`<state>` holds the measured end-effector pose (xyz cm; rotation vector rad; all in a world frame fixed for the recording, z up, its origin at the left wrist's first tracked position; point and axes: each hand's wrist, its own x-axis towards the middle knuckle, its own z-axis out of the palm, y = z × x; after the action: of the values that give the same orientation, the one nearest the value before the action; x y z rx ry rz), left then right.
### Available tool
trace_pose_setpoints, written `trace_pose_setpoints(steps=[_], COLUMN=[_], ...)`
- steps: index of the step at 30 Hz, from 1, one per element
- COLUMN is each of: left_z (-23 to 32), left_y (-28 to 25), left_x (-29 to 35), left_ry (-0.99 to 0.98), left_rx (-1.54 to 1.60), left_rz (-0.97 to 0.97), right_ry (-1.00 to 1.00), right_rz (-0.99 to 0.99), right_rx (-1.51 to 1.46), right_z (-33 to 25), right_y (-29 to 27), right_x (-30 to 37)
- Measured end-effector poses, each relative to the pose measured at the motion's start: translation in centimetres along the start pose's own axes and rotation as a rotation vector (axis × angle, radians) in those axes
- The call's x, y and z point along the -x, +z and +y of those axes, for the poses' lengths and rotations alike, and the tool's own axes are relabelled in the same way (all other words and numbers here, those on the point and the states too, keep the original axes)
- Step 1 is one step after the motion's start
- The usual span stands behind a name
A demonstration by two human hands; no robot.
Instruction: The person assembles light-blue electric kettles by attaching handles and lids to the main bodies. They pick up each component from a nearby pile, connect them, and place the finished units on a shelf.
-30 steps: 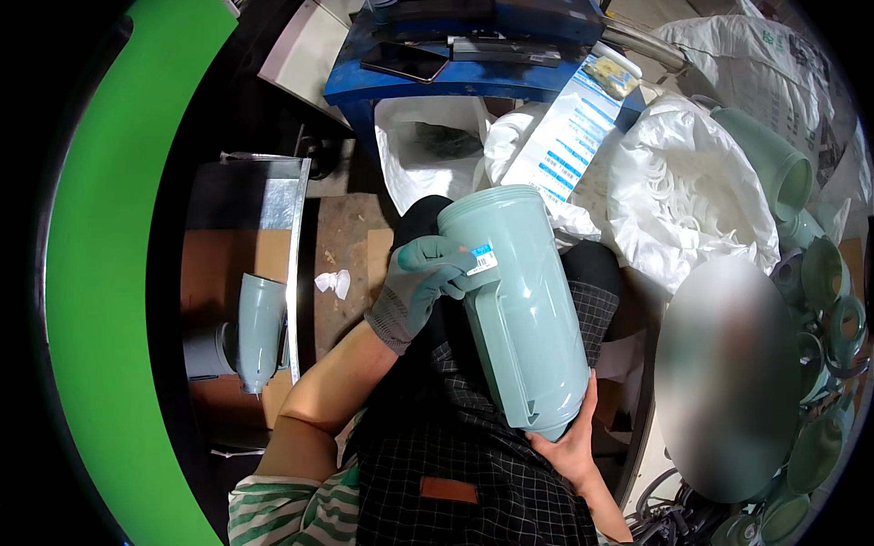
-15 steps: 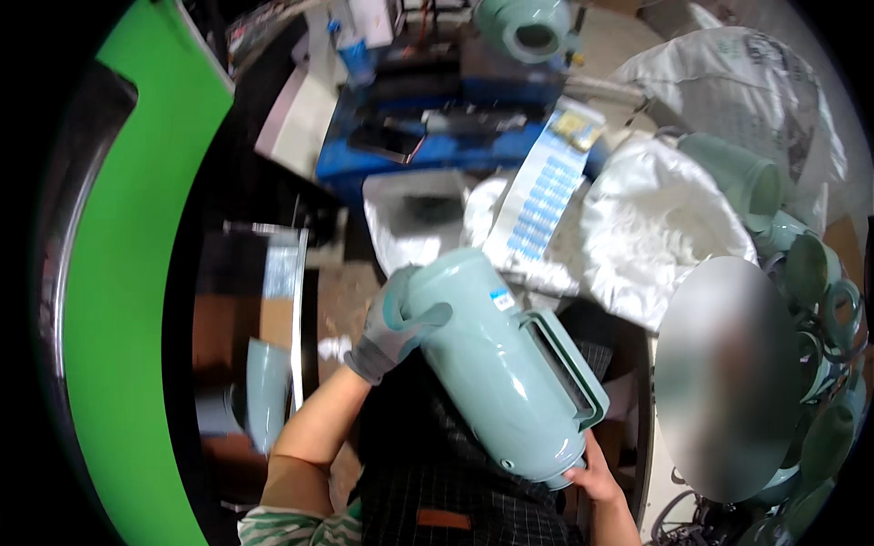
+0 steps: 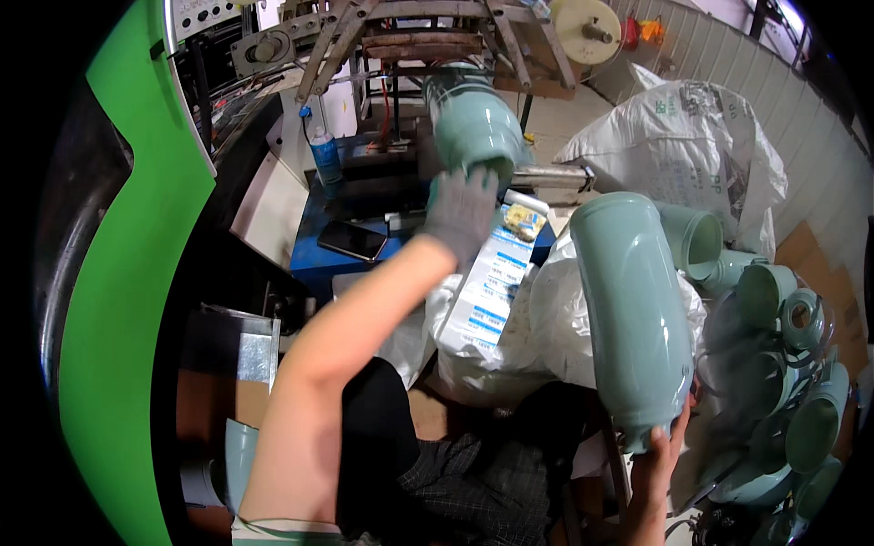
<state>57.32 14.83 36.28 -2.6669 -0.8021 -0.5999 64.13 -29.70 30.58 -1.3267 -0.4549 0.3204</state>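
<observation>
A pale green thermos jug body [image 3: 633,309] stands tilted on my right side, its wide end up and its narrow neck down. My bare right hand [image 3: 660,460] grips it at the neck; its handle is hidden from view. My left hand [image 3: 462,214], in a grey and teal glove, reaches forward with fingers stretched out. Its slightly blurred fingertips overlap the near end of another green jug body [image 3: 478,127], which sits in a metal-framed machine [image 3: 423,45]. Whether they touch it I cannot tell. Below the glove lies a strip of blue and white labels [image 3: 492,291].
Several green jug parts [image 3: 765,382] crowd the right side. White plastic bags [image 3: 555,318] lie in front of me, and a large sack [image 3: 678,155] stands behind. A phone [image 3: 352,240] and a blue-capped bottle [image 3: 324,155] are on the blue bench [image 3: 305,246]. A green panel [image 3: 118,300] curves along the left.
My left hand has let go of the held jug body and moved forward to the machine. My right hand has swung that body rightward and more upright. The view has tilted up.
</observation>
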Motion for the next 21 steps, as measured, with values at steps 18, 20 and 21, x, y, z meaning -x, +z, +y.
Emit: trace_pose_setpoints(steps=[18,20,21], left_z=[-0.2,-0.2,-0.2], left_y=[-5.7,-5.8,-5.8], left_x=[32.8,33.9,34.4], left_ry=[0.54,0.466,0.444], left_rx=[0.906,0.854,0.88], left_rz=[0.243,0.274,0.322], right_ry=[0.237,0.336,0.373], right_rz=[-0.366,-0.448,-0.505], right_rx=[-0.179,-0.382,-0.358], right_z=[2.4,3.8,4.3], right_y=[40.4,40.7,40.3], right_x=[-29.6,-31.7,-32.1])
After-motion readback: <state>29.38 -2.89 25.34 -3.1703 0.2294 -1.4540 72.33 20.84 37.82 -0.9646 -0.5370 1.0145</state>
